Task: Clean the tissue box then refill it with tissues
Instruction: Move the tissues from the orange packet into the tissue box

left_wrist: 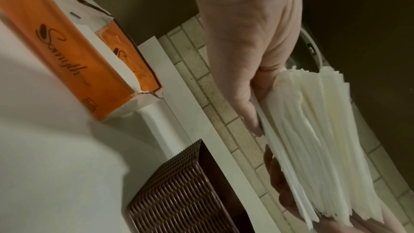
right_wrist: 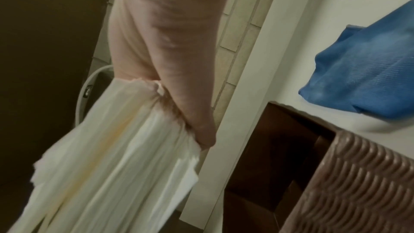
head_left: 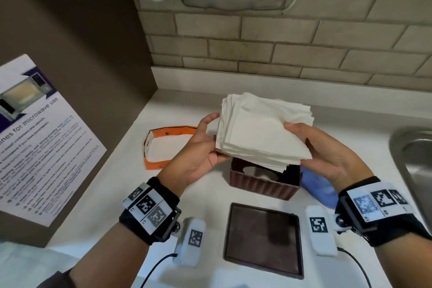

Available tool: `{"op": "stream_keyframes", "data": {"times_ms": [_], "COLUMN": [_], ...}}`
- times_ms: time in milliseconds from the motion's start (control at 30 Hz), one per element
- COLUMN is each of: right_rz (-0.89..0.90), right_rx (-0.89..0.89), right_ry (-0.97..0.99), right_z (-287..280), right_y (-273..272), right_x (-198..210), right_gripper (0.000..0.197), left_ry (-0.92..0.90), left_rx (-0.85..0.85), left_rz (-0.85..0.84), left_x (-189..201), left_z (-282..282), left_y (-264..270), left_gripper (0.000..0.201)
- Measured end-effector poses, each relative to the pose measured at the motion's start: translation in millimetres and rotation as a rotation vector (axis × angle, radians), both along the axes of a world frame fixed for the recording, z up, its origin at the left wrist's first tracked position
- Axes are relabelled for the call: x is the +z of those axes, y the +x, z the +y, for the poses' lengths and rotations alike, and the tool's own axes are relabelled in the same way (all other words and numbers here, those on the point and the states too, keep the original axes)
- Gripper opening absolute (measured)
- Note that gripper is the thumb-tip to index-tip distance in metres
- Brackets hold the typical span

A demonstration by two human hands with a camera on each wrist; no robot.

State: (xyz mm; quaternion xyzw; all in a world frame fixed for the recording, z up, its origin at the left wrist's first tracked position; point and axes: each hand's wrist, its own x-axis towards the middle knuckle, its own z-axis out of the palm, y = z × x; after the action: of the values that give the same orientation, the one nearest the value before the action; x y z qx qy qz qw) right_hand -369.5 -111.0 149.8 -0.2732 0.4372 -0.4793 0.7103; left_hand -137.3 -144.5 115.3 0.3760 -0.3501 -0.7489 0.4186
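A thick stack of white tissues (head_left: 261,128) hangs tilted just above the open brown woven tissue box (head_left: 264,184). My left hand (head_left: 205,147) grips the stack's left edge, thumb on one face (left_wrist: 251,116), fingers underneath. My right hand (head_left: 315,147) pinches the stack's right corner, thumb on top (right_wrist: 197,130). The box (left_wrist: 183,192) (right_wrist: 336,183) stands upside down with its oval slot at the bottom; its dark flat base panel (head_left: 263,238) lies on the counter nearer me.
An empty orange tissue wrapper (head_left: 163,145) (left_wrist: 74,63) lies left of the box. A blue cloth (head_left: 320,189) (right_wrist: 363,77) sits right of it. A steel sink (head_left: 416,175) is at the far right, a tiled wall behind, a microwave-use poster (head_left: 39,142) on the left panel.
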Motion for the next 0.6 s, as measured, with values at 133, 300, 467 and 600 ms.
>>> {"op": "stream_keyframes", "data": {"times_ms": [133, 300, 467, 600], "right_rz": [0.153, 0.322, 0.238, 0.147], "right_rx": [0.009, -0.001, -0.030, 0.045], "right_ry": [0.017, 0.003, 0.094, 0.102], "right_z": [-8, -16, -21, -12], "right_y": [-5, 4, -1, -10], "right_x": [-4, -10, -18, -12], "right_gripper": [0.013, 0.027, 0.092, 0.036], "left_ry": [0.084, -0.038, -0.014, -0.061], "left_rx": [-0.034, -0.086, 0.123, 0.075], "left_rz": [0.070, -0.326, -0.257, -0.161], "left_x": [1, 4, -10, -13], "left_z": [-1, -1, -9, -12], "left_y": [1, -17, -31, -32], "left_gripper": [0.035, 0.081, 0.064, 0.063]}}
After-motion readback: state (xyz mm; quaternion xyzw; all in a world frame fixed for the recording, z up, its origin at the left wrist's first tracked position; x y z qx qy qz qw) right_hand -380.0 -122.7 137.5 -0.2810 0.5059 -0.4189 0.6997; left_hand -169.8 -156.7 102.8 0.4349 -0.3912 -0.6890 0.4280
